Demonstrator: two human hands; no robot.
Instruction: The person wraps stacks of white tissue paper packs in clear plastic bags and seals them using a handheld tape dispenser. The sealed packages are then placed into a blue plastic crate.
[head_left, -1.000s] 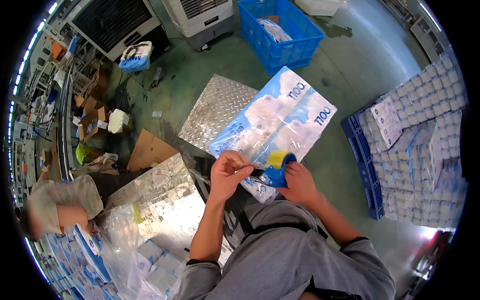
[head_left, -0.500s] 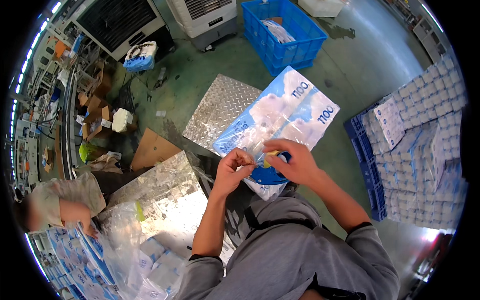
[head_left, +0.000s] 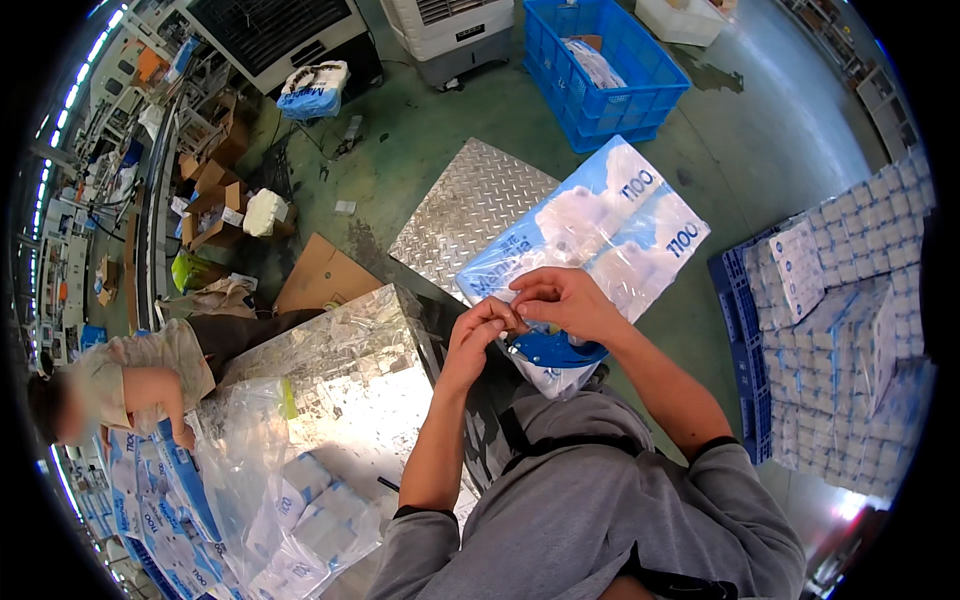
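Note:
A large package (head_left: 612, 222) in clear film, printed with blue sky and white clouds, lies tilted in front of me. On its near end rests a blue tape dispenser (head_left: 556, 350), partly covered by my hands. My left hand (head_left: 474, 342) is closed, thumb and fingers pinched at the dispenser's left side. Bent over the dispenser, my right hand (head_left: 577, 304) pinches close beside the left fingertips. Whatever lies between the fingers is too small to make out.
Beneath the package is a diamond-plate metal surface (head_left: 462, 205). A worn metal table (head_left: 350, 340) stands left, with bagged packs (head_left: 310, 510) and a co-worker's hand (head_left: 184, 437) nearby. A blue crate (head_left: 612, 108) stands beyond; a blue pallet (head_left: 740, 340) with stacked packs is right.
My right hand has drawn left, and its fingertips now meet near those of my left hand. The whole view has shifted, so the surroundings appear farther right.

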